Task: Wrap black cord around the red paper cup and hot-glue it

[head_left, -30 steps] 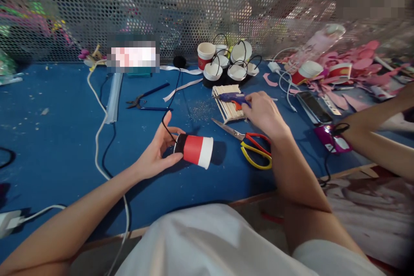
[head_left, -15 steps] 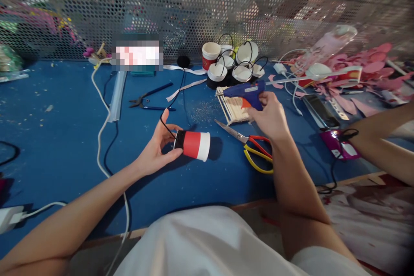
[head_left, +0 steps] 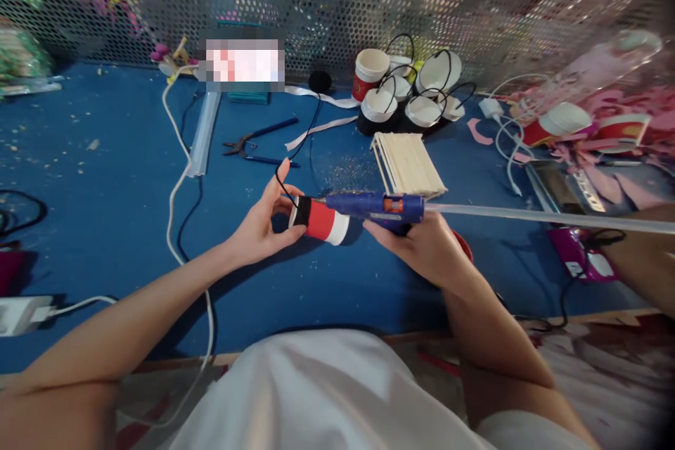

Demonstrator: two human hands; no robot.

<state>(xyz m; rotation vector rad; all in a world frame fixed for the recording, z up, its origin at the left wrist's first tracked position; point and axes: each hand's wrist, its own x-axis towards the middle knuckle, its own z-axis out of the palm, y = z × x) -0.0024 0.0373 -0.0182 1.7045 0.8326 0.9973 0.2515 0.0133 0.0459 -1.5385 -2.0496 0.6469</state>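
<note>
My left hand (head_left: 268,221) grips a small paper cup (head_left: 319,220) lying on its side, red in the middle, white at one end and wrapped with black cord at the other. A strand of that black cord loops up over my left fingers. In my right hand (head_left: 422,242) is a blue hot glue gun (head_left: 377,207), with a long clear glue stick sticking out behind it. Its nozzle points left and sits right at the cup's side; whether it touches cannot be made out. Scissors lie mostly hidden beneath my right hand.
Behind stand several paper cups (head_left: 380,105) with black cord handles. Nearer are a bundle of pale sticks (head_left: 414,163), blue-handled pliers (head_left: 264,140) and clear glue sticks (head_left: 204,133). A white cable (head_left: 174,225) crosses the table at left. Another person's arm (head_left: 646,260) rests at right.
My right hand has brought the glue gun left and down, from over the stick bundle to the cup. The gun has turned level. My left hand keeps hold of the cup; the view has shifted.
</note>
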